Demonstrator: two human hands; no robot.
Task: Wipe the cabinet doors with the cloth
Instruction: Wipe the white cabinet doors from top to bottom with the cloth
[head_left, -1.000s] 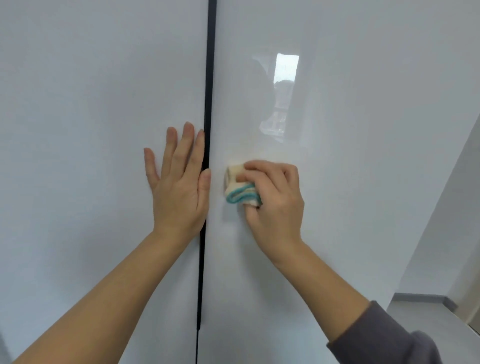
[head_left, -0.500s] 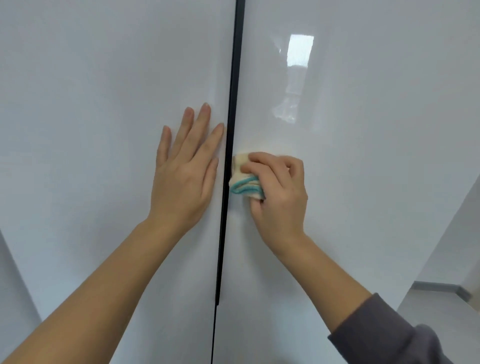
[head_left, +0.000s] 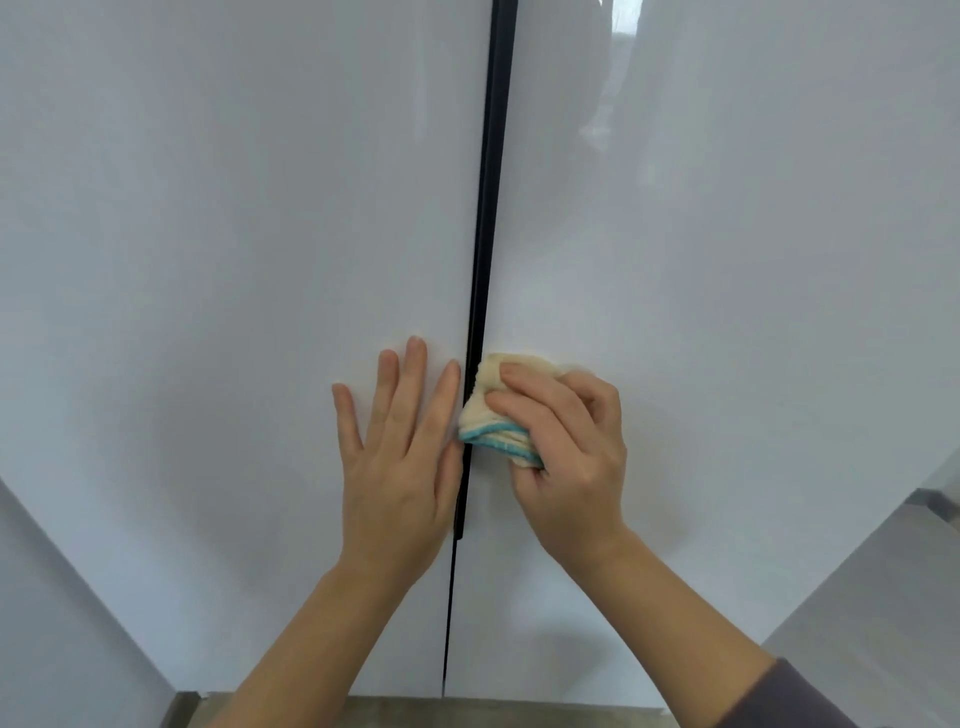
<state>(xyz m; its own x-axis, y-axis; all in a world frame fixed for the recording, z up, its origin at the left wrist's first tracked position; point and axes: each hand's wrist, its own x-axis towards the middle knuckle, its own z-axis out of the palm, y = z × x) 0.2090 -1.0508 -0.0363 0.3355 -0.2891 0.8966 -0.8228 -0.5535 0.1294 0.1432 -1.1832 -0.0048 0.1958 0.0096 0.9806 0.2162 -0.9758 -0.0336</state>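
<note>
Two hands at lower centre: left hand (head_left: 400, 467) flat on left door (head_left: 208, 234), fingers (head_left: 415, 374) apart; right hand (head_left: 566, 457) fingers clamped over cloth (head_left: 493, 415) against right door (head_left: 727, 260).

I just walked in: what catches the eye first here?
Low in the middle, the right hand grips a folded cream cloth with a blue edge, pressed on the right door beside the dark gap. The left hand lies flat on the left door. The two glossy white doors fill nearly the whole view.

light: soft, even | glare: top of right door (head_left: 727, 208) | edges: wide-angle bowing
</note>
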